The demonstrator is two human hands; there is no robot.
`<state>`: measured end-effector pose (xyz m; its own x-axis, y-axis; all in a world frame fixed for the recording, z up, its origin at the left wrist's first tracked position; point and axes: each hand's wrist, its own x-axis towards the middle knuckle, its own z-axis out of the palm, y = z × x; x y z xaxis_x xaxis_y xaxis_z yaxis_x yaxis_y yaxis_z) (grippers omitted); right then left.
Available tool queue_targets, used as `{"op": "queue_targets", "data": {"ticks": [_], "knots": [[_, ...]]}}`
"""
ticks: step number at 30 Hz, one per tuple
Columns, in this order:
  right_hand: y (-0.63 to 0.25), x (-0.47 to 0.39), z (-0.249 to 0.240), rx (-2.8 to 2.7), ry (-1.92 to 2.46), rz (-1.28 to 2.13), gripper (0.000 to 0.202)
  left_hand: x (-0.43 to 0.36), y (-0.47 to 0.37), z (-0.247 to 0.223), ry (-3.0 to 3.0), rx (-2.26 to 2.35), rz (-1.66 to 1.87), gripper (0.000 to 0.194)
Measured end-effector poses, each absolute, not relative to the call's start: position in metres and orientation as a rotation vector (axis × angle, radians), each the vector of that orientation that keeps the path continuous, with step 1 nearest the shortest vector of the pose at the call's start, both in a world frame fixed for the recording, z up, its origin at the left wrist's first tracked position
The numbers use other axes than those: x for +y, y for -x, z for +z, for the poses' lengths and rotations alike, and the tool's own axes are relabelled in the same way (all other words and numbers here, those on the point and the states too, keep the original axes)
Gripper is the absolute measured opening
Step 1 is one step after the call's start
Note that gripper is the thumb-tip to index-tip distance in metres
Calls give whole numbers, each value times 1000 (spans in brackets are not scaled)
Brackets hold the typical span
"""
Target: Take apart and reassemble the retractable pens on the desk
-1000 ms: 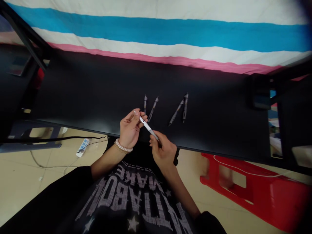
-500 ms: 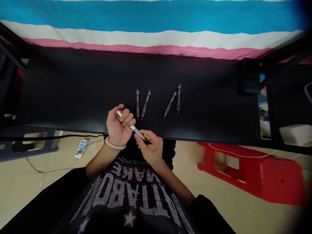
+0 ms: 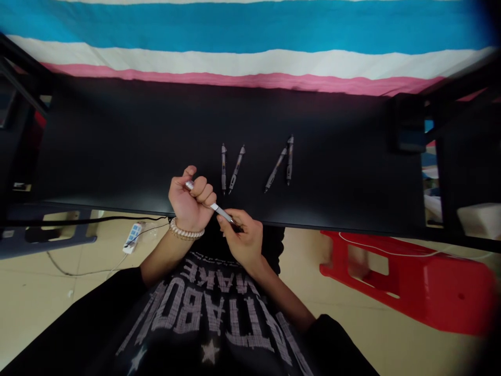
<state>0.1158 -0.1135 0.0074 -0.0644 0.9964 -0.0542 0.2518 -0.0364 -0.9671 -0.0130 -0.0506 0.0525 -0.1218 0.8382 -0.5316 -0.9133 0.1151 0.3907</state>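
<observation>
Pinched at its lower end by the right hand, a silver pen is held over the near edge of the black desk; its upper end is enclosed by the fisted left hand. Farther on, four pens are laid in two pairs before striped bedding.

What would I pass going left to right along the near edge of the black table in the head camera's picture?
Left hand gripping the silver pen → right hand on the pen's other end. Beyond them on the table: first pair of pens → second pair of pens. Below the table's right part: red stool.
</observation>
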Motion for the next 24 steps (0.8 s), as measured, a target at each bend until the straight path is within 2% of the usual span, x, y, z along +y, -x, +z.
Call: {"op": "queue_targets", "data": {"ticks": [8,11,18,21,24], "knots": [[-120,-110,9,-1465,1380,1111,17,-51,8,46,11,733,1502,54],[-128,-105,9,-1479,1466,984,21,-51,6,36,-167,795,1436,55],[-168,-66,-11,-1529,1749,196,32,-54,16,10,-936,1158,1322,36],[-176,-53,-20,-1578,1808,45,31,-53,20,3,-1418,1342,1200,24],[-169,-47,-19,-1647,1763,58,36,-50,20,-5,-1676,1405,1132,21]]}}
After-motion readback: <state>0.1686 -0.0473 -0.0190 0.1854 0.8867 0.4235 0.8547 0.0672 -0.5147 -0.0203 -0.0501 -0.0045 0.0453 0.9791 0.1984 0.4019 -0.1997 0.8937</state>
